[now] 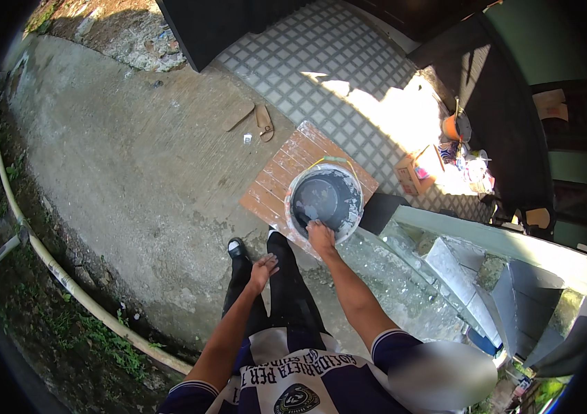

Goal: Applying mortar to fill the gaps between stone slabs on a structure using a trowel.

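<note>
A grey-stained bucket [361, 200] with a wire handle stands on a small wooden-slat table [273, 185] spattered with pale paint or plaster. Its inside is dark grey with lighter patches. My right hand [321, 238] reaches over the near rim, fingers curled closed just inside the wall; a dark shape lies beside the fingertips, but what they grip is hidden. My left hand [263, 270] hangs in front of my legs, apart from the table, with fingers loosely bent and nothing visible in them.
A pair of sandals [264, 123] lies on the concrete beyond the table. On the tiled floor [307, 52] at the right stand a cardboard box [418, 170] and an orange pot [453, 127]. A low ledge [486, 238] runs along the right; a long pipe [59, 269] borders the left.
</note>
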Demonstrator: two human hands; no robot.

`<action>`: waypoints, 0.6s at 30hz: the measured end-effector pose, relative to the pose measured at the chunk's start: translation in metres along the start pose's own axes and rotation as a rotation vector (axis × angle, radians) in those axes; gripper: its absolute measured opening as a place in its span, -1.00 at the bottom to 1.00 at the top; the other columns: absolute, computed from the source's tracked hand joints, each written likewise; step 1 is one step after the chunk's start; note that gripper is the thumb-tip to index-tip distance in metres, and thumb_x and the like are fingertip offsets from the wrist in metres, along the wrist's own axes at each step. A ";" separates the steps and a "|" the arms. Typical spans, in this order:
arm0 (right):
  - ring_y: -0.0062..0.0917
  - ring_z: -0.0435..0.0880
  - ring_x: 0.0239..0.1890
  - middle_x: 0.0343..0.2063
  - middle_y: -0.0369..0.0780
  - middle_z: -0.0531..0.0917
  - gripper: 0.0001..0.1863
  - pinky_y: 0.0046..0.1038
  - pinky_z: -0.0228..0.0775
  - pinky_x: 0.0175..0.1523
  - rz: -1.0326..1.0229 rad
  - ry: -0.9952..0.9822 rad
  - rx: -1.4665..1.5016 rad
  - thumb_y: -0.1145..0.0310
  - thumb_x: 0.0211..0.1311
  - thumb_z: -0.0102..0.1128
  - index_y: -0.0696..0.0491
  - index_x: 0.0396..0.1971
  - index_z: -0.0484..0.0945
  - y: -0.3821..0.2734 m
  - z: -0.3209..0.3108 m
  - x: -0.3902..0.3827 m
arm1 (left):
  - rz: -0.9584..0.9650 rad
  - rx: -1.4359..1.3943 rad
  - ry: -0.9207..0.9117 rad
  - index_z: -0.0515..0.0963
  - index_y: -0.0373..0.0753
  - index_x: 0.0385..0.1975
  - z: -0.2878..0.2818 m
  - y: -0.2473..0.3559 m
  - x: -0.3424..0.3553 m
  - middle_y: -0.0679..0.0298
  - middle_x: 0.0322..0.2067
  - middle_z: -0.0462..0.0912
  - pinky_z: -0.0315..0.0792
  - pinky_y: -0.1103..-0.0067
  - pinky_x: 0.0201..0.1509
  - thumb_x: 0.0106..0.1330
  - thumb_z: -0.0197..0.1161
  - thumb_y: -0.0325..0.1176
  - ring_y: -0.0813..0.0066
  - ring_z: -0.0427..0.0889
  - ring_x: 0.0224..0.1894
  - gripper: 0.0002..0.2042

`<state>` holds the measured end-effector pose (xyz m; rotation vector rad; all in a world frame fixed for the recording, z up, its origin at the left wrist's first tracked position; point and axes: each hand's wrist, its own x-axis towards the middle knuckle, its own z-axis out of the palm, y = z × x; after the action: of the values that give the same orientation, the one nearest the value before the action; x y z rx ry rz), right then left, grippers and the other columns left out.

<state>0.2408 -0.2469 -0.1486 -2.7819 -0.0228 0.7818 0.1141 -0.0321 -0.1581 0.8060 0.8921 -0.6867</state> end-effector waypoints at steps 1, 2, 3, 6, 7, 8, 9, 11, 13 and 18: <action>-0.20 0.58 -0.15 -0.22 -0.13 0.59 -0.77 -0.18 0.43 -0.10 -0.011 0.018 0.026 0.27 0.22 0.04 0.07 -0.23 0.54 -0.006 -0.002 0.001 | 0.011 0.008 -0.014 0.19 -0.39 0.22 -0.001 0.000 0.000 0.08 0.16 0.35 0.39 0.42 0.16 0.35 0.04 -0.42 0.24 0.37 0.20 -0.55; -0.20 0.58 -0.16 -0.22 -0.12 0.59 -0.77 -0.18 0.43 -0.11 -0.020 0.037 0.052 0.26 0.22 0.04 0.07 -0.25 0.54 -0.013 -0.003 0.002 | 0.006 0.001 -0.004 0.19 -0.39 0.22 -0.006 0.001 -0.002 0.08 0.16 0.35 0.39 0.42 0.16 0.35 0.04 -0.42 0.24 0.37 0.20 -0.55; -0.20 0.58 -0.15 -0.23 -0.12 0.60 -0.77 -0.19 0.44 -0.11 0.056 0.083 0.081 0.26 0.22 0.04 0.07 -0.25 0.55 -0.010 -0.002 0.002 | 0.008 -0.004 -0.030 0.19 -0.39 0.22 -0.004 0.002 -0.002 0.08 0.16 0.36 0.38 0.42 0.17 0.35 0.04 -0.42 0.25 0.37 0.20 -0.54; -0.16 0.60 -0.22 -0.28 -0.10 0.60 -0.77 -0.18 0.42 -0.13 0.059 0.236 0.121 0.26 0.20 0.06 0.07 -0.25 0.56 -0.004 0.000 -0.001 | -0.005 -0.028 -0.043 0.20 -0.37 0.22 -0.010 0.001 -0.005 0.10 0.15 0.38 0.36 0.42 0.19 0.35 0.04 -0.39 0.27 0.36 0.20 -0.54; -0.16 0.60 -0.22 -0.28 -0.10 0.60 -0.77 -0.18 0.42 -0.13 0.050 0.234 0.117 0.26 0.20 0.06 0.07 -0.25 0.56 -0.003 0.000 -0.002 | -0.009 -0.051 -0.024 0.21 -0.37 0.21 -0.017 -0.002 -0.005 0.11 0.15 0.38 0.35 0.43 0.20 0.35 0.03 -0.38 0.28 0.36 0.21 -0.55; -0.16 0.61 -0.25 -0.32 -0.09 0.62 -0.76 -0.21 0.43 -0.15 0.059 0.258 0.195 0.26 0.19 0.08 0.07 -0.23 0.57 -0.003 0.000 -0.005 | -0.014 -0.075 -0.004 0.21 -0.36 0.21 -0.023 -0.006 -0.005 0.12 0.16 0.38 0.35 0.43 0.20 0.36 0.02 -0.37 0.29 0.36 0.21 -0.56; -0.16 0.61 -0.29 -0.35 -0.08 0.63 -0.75 -0.23 0.44 -0.16 0.073 0.281 0.271 0.26 0.18 0.10 0.08 -0.22 0.57 0.001 0.001 -0.007 | -0.013 -0.084 -0.003 0.21 -0.36 0.21 -0.022 -0.008 -0.007 0.12 0.16 0.38 0.35 0.43 0.20 0.36 0.02 -0.37 0.29 0.36 0.21 -0.56; -0.21 0.63 -0.34 -0.41 -0.09 0.63 -0.74 -0.27 0.44 -0.18 0.075 0.345 0.335 0.28 0.18 0.10 0.10 -0.21 0.57 0.006 0.005 -0.007 | -0.022 -0.104 0.009 0.21 -0.36 0.21 -0.022 -0.012 -0.009 0.10 0.20 0.33 0.26 0.39 0.27 0.38 -0.04 -0.35 0.24 0.30 0.26 -0.57; -0.27 0.64 -0.39 -0.47 -0.10 0.64 -0.74 -0.30 0.44 -0.20 0.086 0.410 0.403 0.30 0.18 0.10 0.11 -0.20 0.57 0.015 0.013 -0.004 | -0.042 -0.114 0.021 0.23 -0.35 0.19 -0.020 -0.015 -0.011 0.11 0.18 0.35 0.26 0.39 0.27 0.38 -0.04 -0.34 0.25 0.32 0.24 -0.58; -0.40 0.65 -0.46 -0.56 -0.11 0.65 -0.73 -0.38 0.45 -0.27 0.445 0.374 0.709 0.33 0.17 0.06 0.08 -0.15 0.57 0.044 0.031 0.021 | -0.029 -0.049 0.023 0.27 -0.33 0.18 -0.021 -0.023 -0.013 0.15 0.13 0.41 0.35 0.43 0.19 0.37 -0.01 -0.34 0.29 0.38 0.20 -0.59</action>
<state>0.2399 -0.2805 -0.1958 -2.2017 0.7966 0.2495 0.0813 -0.0245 -0.1622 0.7596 0.9403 -0.6797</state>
